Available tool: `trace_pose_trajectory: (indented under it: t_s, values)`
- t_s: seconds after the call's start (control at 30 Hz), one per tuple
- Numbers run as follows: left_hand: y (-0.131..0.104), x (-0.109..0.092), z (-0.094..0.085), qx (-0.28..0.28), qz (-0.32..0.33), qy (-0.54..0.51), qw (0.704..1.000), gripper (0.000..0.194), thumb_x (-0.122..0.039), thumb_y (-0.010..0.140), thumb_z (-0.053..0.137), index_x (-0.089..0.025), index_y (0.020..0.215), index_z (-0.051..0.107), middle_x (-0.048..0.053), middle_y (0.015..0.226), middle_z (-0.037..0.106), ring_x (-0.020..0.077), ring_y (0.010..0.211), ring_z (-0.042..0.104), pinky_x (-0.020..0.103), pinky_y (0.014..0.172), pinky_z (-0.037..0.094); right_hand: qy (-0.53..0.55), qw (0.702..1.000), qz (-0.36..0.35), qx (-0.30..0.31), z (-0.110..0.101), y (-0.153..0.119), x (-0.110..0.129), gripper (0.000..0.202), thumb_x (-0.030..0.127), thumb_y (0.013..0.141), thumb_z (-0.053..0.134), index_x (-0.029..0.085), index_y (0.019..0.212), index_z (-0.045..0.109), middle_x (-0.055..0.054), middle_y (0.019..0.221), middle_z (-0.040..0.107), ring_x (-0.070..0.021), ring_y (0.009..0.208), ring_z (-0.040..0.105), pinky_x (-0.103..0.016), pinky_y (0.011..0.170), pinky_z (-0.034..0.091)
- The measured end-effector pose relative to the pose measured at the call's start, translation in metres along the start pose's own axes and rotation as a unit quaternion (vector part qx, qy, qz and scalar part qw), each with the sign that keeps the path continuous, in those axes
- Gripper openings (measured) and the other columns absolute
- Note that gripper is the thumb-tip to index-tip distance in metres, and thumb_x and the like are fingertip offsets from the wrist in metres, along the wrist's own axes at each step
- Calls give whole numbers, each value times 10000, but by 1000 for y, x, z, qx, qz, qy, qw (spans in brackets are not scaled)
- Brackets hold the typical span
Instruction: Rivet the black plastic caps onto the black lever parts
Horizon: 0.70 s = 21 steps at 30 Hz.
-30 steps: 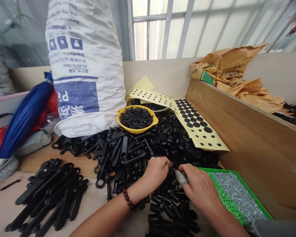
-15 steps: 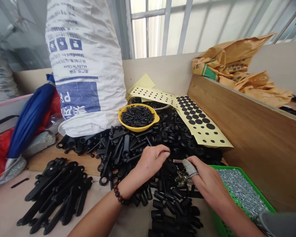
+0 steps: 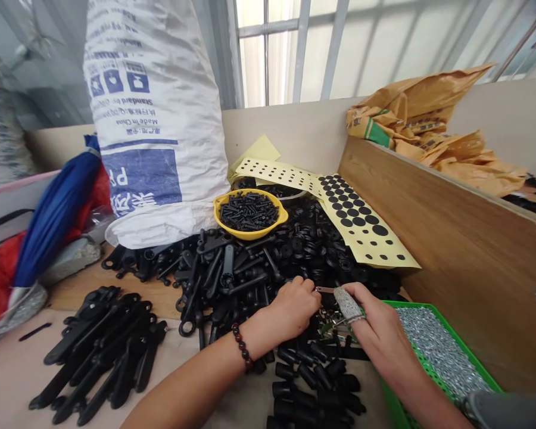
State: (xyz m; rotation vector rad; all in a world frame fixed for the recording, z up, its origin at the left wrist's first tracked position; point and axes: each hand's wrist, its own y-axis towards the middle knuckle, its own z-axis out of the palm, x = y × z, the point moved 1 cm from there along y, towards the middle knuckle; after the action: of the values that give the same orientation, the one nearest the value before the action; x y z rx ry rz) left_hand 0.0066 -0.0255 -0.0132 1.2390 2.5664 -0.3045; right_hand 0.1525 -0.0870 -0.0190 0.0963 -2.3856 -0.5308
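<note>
My right hand [image 3: 375,319] grips a thin flat metal strip [image 3: 325,290] between thumb and forefinger; a grey wrapping [image 3: 348,304] covers one digit. The strip points left, its far end close to my left hand [image 3: 297,307]. That hand is closed with the fingers curled under, and whatever it may hold is hidden. Under and between the hands lie small metal pieces [image 3: 335,316]. Black round parts [image 3: 312,244] are heaped just beyond, and short black cylindrical pieces [image 3: 308,375] lie nearer me.
A yellow bowl [image 3: 252,234] of black screw-like pieces stands behind a heap of black arms [image 3: 227,268]. More black arms [image 3: 102,357] lie at left. On the right are a green basket [image 3: 462,345] of small metal pieces and a wooden partition [image 3: 451,232]. A white sack [image 3: 161,119] stands behind.
My left hand has moved right and slightly down, up to the metal strip's end. The right hand has shifted slightly right, still gripping the strip.
</note>
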Motion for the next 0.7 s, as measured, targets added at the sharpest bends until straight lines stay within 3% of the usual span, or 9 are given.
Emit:
trace_pose_trajectory:
  t_s: [0.17,0.33,0.4,0.5,0.53,0.6,0.7]
  values:
    - [-6,9,-8,-51,-60,-108,991,167,-71,818,455,-140,883,593,84,874,634,216,847,593,379,821,489,12,1000,-25,-3,-2,-2,6,186,173,746,373,226,821,535,14,634,603,-157,540,549,-240,495,394]
    - [-25,11,-12,-106,-143,-281,943,307,-165,856,424,-89,1120,560,60,845,671,137,680,659,236,626,524,-13,994,-107,-33,-4,-4,16,159,158,786,386,229,832,520,10,651,610,-163,564,566,-240,500,393]
    - [-37,7,-12,-124,-176,-432,876,291,-200,831,478,-71,1061,602,49,758,670,123,615,652,218,593,517,-49,982,-173,-52,-3,-5,21,150,135,806,382,227,831,498,12,651,595,-157,558,552,-240,522,396]
    - [-52,2,-13,-145,-198,-649,720,266,-227,697,644,-79,917,666,24,661,658,107,550,633,199,565,499,-89,968,-228,-59,-2,-7,26,155,102,827,364,219,836,465,11,629,552,-150,539,512,-246,542,382]
    - [-55,0,-14,-145,-197,-684,687,286,-231,652,685,-83,896,676,23,655,662,105,541,632,193,558,494,-96,965,-237,-56,-2,-8,27,161,85,819,363,216,836,455,8,631,543,-151,546,504,-251,553,379]
    - [-61,-2,-14,-140,-198,-726,644,331,-236,589,740,-82,877,689,30,653,674,105,534,637,187,549,494,-110,959,-258,-51,-1,-9,28,196,42,781,358,211,838,438,-4,652,535,-160,584,500,-271,602,385]
    - [-66,-1,-13,-130,-206,-756,607,363,-228,553,787,-72,868,695,44,643,685,116,534,651,187,551,503,-142,940,-307,-47,0,-12,28,260,10,730,348,185,892,452,-46,727,549,-191,690,510,-343,741,402]
